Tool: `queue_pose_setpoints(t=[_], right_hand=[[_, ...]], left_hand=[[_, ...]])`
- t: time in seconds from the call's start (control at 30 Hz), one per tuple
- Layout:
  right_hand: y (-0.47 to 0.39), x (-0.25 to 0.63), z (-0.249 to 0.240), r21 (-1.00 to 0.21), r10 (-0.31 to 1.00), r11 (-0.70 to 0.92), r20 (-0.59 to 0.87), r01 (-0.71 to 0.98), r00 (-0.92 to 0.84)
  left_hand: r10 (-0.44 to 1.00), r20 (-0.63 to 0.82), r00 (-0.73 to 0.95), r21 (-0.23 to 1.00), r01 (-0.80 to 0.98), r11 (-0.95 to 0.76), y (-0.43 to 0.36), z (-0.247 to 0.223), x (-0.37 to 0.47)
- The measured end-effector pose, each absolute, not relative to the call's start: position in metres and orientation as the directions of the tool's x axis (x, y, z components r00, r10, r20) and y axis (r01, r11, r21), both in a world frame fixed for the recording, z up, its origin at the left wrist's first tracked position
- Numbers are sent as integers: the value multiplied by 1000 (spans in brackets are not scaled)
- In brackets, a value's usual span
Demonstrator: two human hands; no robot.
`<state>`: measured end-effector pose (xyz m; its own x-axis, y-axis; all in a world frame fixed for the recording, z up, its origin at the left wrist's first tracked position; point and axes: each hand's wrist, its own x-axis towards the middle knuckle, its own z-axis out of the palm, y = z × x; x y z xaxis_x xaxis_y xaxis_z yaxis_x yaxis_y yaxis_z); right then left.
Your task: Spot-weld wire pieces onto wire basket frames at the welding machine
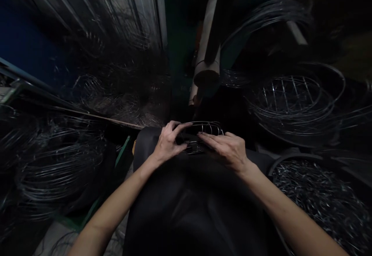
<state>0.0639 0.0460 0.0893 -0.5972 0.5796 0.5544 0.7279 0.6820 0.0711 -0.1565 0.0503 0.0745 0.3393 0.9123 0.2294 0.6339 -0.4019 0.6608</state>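
A small round wire frame [210, 125] with short cross bars lies at the middle of the view, over the dark cloth on my lap [188, 201]. My left hand [170, 141] grips its left side, thumb below and fingers along the upper rim. On the other side, my right hand [228, 149] lies against the frame, its fingers stretched together toward the middle. Whether those fingers pinch anything is hard to see in the dim light. Just beyond the frame hangs the round end of a pale machine cylinder [207, 71].
To the right stand a tub of small shiny metal pieces [322, 201] and a stack of wire hoops with a wire grid [290, 93]. Bundled wire rings [55, 170] fill the left, beside a green metal edge [122, 151]. More tangled wire [122, 93] lies farther back.
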Motion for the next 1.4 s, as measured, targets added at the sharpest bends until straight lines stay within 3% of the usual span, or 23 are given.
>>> queue_pose_setpoints(t=[0.37, 0.5, 0.67, 0.93, 1.17, 1.4], right_hand=[[44, 59, 105, 66, 588, 682, 541, 728, -601], [44, 61, 103, 151, 568, 672, 523, 725, -636], [47, 63, 103, 312, 448, 706, 499, 636, -742], [57, 63, 101, 423, 297, 733, 505, 532, -810], [73, 65, 102, 318, 251, 832, 513, 454, -821], [76, 65, 108, 362, 200, 819, 548, 446, -812]], left_hand=[[919, 233, 319, 645, 656, -391, 47, 80, -151], [927, 219, 305, 637, 674, -373, 48, 80, -149], [924, 241, 297, 633, 674, -382, 50, 81, -151], [882, 324, 343, 698, 542, -467, 64, 69, -166], [848, 393, 356, 681, 507, -528, 74, 65, -172], [865, 375, 335, 718, 486, -499, 77, 65, -166]])
